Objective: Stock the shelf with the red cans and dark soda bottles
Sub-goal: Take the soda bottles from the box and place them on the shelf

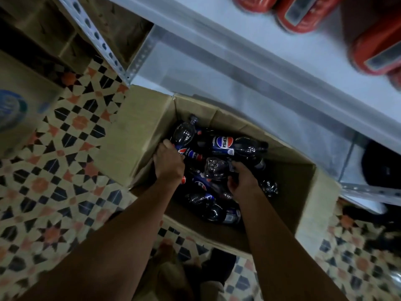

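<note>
Looking down through the head camera, we see one open cardboard box [303,187] on the patterned tile floor [65,170], pushed against a grey metal shelf [282,51]. Inside the box lie the dark soda bottles [225,146], jumbled on their sides; we count roughly seven, though some are half hidden under others. Their blue labels carry the round red, white and blue emblem, and on one we read "PEPSI". Our left hand [168,161] is curled around the labelled body of a bottle at the box's left wall. Our right hand [243,181] is wrapped over another bottle near the middle of the heap, fingers bent around it. On the shelf's upper board at top right stand the red cans [303,16], four in view and blurred, their writing unreadable. A second cardboard carton [21,88] with a blue round print sits at the left edge.
</note>
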